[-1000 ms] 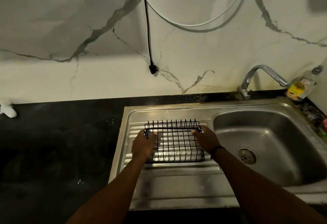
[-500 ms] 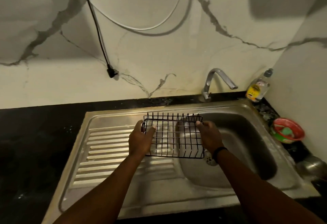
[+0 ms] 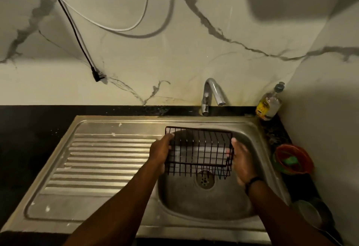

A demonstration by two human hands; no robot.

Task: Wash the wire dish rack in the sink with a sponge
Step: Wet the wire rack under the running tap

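Lighting's pretty dim, so the green thing [image 3: 289, 160] inside the red plastic bowl [image 3: 295, 158] at 3 o'clock could be the sponge, can't say for sure. A round dark dish [image 3: 310, 214] at 4 o'clock is cut off and murky. The fingers of both hands are mostly hidden behind the wires.

The black wire dish rack [image 3: 199, 151] is a small rectangular grid basket, held over the steel sink basin [image 3: 194, 203], above the drain [image 3: 205, 180]. Left hand [image 3: 160, 151] grips its left end, right hand [image 3: 240, 158] grips the right end.
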